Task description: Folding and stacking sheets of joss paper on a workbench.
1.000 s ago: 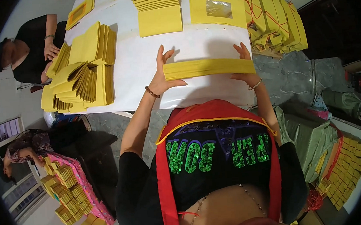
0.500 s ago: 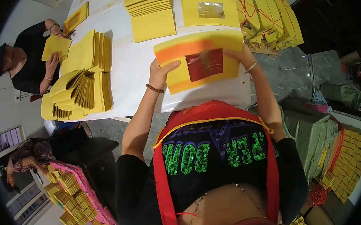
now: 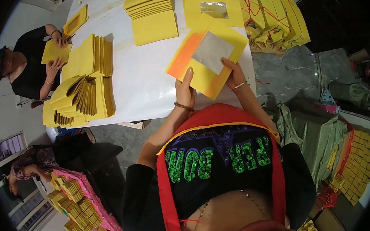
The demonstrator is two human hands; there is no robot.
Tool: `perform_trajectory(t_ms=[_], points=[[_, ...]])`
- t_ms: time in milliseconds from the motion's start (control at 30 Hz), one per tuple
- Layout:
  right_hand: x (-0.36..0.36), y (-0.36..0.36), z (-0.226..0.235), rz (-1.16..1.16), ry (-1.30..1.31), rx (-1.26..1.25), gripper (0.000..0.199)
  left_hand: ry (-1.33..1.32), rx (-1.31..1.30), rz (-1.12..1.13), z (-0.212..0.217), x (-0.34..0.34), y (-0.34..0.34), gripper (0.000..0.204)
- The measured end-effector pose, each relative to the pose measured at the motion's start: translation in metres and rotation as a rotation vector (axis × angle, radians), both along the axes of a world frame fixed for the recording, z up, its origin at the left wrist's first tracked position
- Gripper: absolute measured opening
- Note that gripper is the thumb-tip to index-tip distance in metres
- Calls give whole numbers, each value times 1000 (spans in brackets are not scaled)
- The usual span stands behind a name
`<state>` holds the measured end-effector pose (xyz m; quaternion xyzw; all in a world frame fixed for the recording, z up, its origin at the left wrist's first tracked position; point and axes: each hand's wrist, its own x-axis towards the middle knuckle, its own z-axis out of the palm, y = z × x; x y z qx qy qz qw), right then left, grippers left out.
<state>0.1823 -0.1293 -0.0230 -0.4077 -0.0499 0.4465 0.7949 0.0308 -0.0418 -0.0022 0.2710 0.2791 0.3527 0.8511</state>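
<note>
Between my two hands a yellow paper sheet (image 3: 201, 78) is tilted like a diamond above the table's near edge. It carries a silvery rectangle (image 3: 211, 52) in its middle and an orange band along its left side. My left hand (image 3: 185, 87) pinches its lower left edge, thumb on top. At the lower right edge, my right hand (image 3: 232, 72) grips it with the thumb by the silvery patch. Fingers beneath the sheet are hidden. Just beyond lies another yellow sheet with a shiny patch (image 3: 190, 13), partly covered by the held one.
The white table (image 3: 135, 80) bears a fanned yellow paper stack (image 3: 78, 97) at left and a folded stack (image 3: 155, 27) at the back. Red-tied yellow bundles (image 3: 272, 15) stand at the far right. A co-worker (image 3: 31, 62) handles yellow paper at left; another person (image 3: 34, 164) is lower left.
The sheet has turned from nearly level to a diamond tilt, and its patch now looks silvery instead of dark red. Both hands have come closer together and nearer to me.
</note>
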Motion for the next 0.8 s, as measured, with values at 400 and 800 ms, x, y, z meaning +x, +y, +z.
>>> perform_trajectory(t_ms=[400, 800], points=[[24, -3, 18, 279, 23, -175, 44, 367, 297, -359, 2, -12, 47, 63], [8, -45, -1, 169, -260, -519, 69, 438, 322, -322, -28, -1, 26, 52]])
